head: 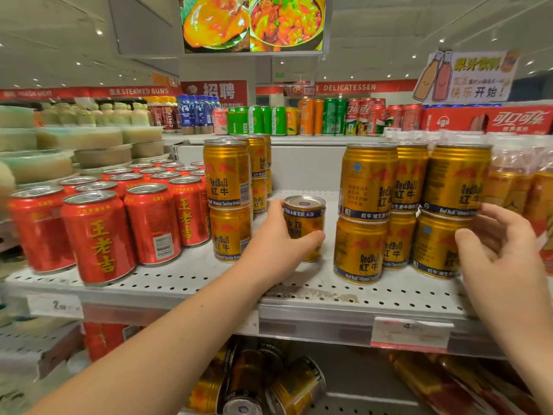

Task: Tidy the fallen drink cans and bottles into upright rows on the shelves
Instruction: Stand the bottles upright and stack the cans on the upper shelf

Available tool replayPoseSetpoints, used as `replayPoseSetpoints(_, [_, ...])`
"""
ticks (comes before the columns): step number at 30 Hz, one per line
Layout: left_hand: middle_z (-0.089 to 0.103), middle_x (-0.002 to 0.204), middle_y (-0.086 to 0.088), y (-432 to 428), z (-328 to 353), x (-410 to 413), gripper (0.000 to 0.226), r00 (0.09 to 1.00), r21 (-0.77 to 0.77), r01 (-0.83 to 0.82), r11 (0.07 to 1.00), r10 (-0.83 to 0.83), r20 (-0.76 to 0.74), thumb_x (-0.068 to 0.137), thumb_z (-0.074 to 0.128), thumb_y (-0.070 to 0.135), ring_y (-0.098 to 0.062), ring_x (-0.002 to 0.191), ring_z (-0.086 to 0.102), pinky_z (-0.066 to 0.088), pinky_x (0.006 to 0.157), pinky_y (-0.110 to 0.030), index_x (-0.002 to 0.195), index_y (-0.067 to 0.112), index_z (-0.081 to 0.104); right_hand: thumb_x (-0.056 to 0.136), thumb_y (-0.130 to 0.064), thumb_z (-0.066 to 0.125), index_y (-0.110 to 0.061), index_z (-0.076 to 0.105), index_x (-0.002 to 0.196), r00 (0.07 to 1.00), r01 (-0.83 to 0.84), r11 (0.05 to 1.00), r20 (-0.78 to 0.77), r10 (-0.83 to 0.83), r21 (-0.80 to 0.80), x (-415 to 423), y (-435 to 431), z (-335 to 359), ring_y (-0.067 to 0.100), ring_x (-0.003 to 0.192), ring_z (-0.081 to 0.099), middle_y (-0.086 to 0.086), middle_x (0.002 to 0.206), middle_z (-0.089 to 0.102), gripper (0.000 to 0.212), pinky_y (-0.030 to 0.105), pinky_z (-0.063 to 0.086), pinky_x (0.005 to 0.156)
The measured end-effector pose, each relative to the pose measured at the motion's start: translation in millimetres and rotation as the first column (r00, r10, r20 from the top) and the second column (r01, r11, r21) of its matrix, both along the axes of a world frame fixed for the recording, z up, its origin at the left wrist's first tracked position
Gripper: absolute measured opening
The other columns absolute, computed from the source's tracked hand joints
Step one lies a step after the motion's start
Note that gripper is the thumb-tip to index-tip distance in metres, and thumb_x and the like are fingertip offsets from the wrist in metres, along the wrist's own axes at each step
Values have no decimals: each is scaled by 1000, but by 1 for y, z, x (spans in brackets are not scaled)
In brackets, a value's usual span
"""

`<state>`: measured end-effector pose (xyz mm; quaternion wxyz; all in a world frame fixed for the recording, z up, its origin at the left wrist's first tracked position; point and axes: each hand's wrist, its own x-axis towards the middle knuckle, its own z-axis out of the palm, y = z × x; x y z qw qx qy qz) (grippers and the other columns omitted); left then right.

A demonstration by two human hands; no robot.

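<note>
My left hand [276, 238] grips a gold Red Bull can [305, 218] that stands on the white perforated shelf [209, 283], its label upside down. It sits in the gap between two stacks of gold cans. The left stack [229, 199] is two cans high. The right stack [401, 205] is three wide and two high. My right hand [496, 244] has its fingers curled round the lower right can of that stack [434, 250]. On the shelf below, several gold cans [263, 381] lie tipped and jumbled.
Red Wanglaoji cans [98, 232] fill the shelf's left side in upright rows. Wrapped bottle packs [520, 187] stand at the far right. Green, orange and red soda cans [314, 116] line the top shelf. Price tags [410, 332] hang on the shelf edge.
</note>
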<state>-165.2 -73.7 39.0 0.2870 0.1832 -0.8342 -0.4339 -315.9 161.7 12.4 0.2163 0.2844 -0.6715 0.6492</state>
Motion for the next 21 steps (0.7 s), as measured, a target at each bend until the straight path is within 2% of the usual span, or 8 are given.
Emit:
replayPoseSetpoints(2, [63,125,15,-2,-1,0,78,998,-17,42,999,-41,43,85,78,41,-5,106,64,46,74,-16,146,38,28,97,-27,58,-40,48,130,999,40,999,-7,-40,19,3,-1,1,-17,106,56,-33,116,56,37,23,45,90])
replayPoseSetpoints(4, [64,123,13,-4,1,-2,78,998,-28,56,998,-55,40,84,79,39,-4,102,65,48,74,-17,145,40,30,97,-30,58,-39,48,130,997,74,997,-12,-74,35,5,-2,2,-19,104,55,-34,113,55,36,21,44,87])
replayPoseSetpoints(7, [54,135,-1,-6,7,-7,86,999,-69,27,997,-25,32,81,79,44,-14,104,65,57,90,-32,150,41,27,96,-33,57,-36,48,133,994,112,992,-17,-111,59,6,-2,3,-20,103,53,-30,113,56,37,18,42,85])
replayPoseSetpoints(9, [41,149,-6,-8,11,-10,100,997,-153,-46,987,54,53,78,78,55,-22,116,59,51,95,-33,156,38,18,97,-32,57,-34,48,133,992,125,990,-12,-124,66,5,-1,3,-14,105,55,-18,117,60,38,18,43,85])
replayPoseSetpoints(11, [36,156,-4,-9,13,-14,105,994,-194,-100,976,105,20,76,78,62,-24,132,49,44,98,-35,157,32,18,97,-31,57,-32,49,134,992,126,989,-4,-126,71,5,-1,3,-11,107,55,-10,122,61,38,17,42,85])
replayPoseSetpoints(13, [44,151,-3,-8,16,-19,95,992,-202,-122,972,122,-16,77,78,62,-21,131,49,45,103,-36,150,24,31,98,-32,57,-32,49,135,992,127,990,2,-127,69,5,-1,3,-12,107,55,-10,124,60,38,16,42,85])
replayPoseSetpoints(16, [53,131,-1,-8,25,-30,73,989,-256,-147,955,150,-8,81,78,54,-20,117,54,52,100,-41,135,21,43,98,-31,56,-33,50,133,993,117,992,0,-117,44,6,0,3,-18,104,54,-13,122,59,36,16,42,85])
replayPoseSetpoints(21, [44,142,-6,-12,51,-50,70,978,-390,-65,918,136,156,88,76,30,-26,128,52,50,106,-43,149,20,42,98,-22,56,-38,50,128,999,51,999,5,-51,16,6,4,4,-24,101,53,-33,113,56,34,15,42,84])
